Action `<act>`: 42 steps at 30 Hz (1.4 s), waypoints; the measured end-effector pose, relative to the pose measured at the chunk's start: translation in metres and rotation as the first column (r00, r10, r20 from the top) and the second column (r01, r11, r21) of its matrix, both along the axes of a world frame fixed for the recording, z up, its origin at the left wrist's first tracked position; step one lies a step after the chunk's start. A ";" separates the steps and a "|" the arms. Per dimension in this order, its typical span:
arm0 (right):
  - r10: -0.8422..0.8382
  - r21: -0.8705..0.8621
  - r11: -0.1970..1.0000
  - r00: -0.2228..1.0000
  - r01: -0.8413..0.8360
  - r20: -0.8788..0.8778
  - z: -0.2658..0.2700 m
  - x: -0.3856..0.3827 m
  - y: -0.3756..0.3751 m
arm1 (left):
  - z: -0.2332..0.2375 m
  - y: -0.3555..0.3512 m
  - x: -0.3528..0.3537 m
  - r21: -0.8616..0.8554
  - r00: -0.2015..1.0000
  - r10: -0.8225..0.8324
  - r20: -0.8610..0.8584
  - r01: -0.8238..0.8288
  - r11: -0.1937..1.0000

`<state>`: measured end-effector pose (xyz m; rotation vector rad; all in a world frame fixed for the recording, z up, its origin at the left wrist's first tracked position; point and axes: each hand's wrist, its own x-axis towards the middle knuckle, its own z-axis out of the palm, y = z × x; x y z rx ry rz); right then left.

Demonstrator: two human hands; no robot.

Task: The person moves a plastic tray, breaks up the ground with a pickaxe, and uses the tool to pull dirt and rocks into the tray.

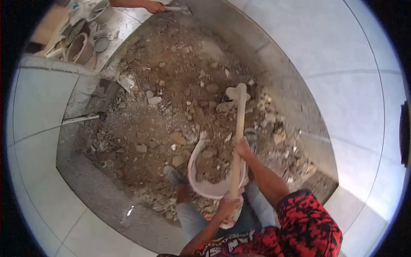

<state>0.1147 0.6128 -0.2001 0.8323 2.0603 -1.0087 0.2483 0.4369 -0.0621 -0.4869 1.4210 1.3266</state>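
A hoe with a pale wooden handle [239, 122] runs up from my lap over the dug ground. My left hand [227, 207] is closed around its lower end. Further up the shaft, my right hand [242, 147] grips it too. The hoe's head [233, 93] rests among rubble and soil; its blade is partly hidden. Under the handle, between my legs, stands a pale round bucket [209, 191] with soil and lumps visible inside it.
Broken soil and rubble [171, 103] fill the pit, edged by white tiles [342, 47]. A white-handled tool [81, 119] lies at the left edge. Another person's hand [155, 6] holds a trowel [180, 8] at the top. Buckets [80, 49] stand upper left.
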 end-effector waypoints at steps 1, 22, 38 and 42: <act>-0.221 -0.019 0.974 0.964 0.226 0.148 0.001 -0.003 -0.004 | 0.029 -0.014 -0.006 -0.057 0.993 -0.107 -0.040 0.105 0.993; -0.292 -0.111 0.944 0.944 0.310 0.152 0.088 0.091 -0.101 | 0.099 -0.175 0.121 -0.275 0.812 -0.571 0.120 0.579 0.767; -0.010 0.085 0.996 0.954 0.038 -0.301 0.006 -0.122 0.135 | -0.032 0.162 -0.013 0.036 0.999 0.050 0.020 -0.051 0.998; -0.218 -0.278 0.948 0.952 0.155 -0.213 -0.017 -0.086 0.133 | -0.009 0.080 -0.019 0.081 0.981 -0.110 -0.159 0.124 0.989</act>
